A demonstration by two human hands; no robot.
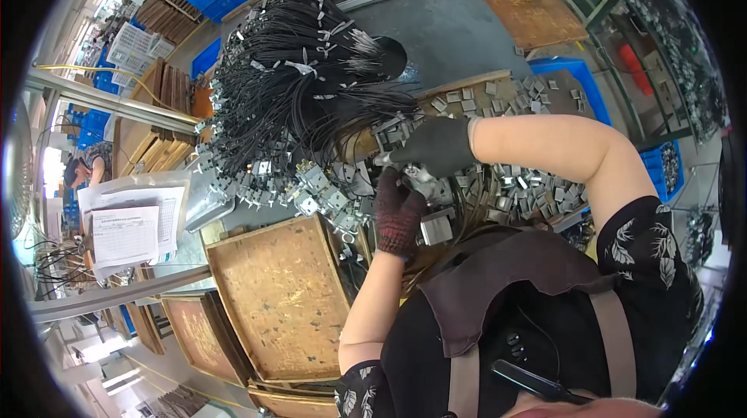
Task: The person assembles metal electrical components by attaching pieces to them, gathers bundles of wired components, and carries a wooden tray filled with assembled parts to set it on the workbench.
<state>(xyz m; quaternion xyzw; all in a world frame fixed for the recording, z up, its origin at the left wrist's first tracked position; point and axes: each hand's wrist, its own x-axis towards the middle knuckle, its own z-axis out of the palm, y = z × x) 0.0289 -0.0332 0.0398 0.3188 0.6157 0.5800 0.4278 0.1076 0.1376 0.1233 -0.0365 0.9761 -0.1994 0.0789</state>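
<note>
Metal part (424,181) is sitting between our gloved hands: left hand (398,212) at 6 o'clock is pinching it, right hand (437,146) at 12 is pressing it too. We are keeping the wires (311,83) clear, judging alignment matters.

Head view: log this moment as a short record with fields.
left hand: dark red-speckled glove, on a small metal part
right hand: grey glove, gripping the same part from above
wires: black bundle with metal fittings, spread behind the hands
loose parts: small metal clips heaped under the right forearm
tray: bare wooden tray beside the left forearm
papers: clipped sheets at far left
</note>
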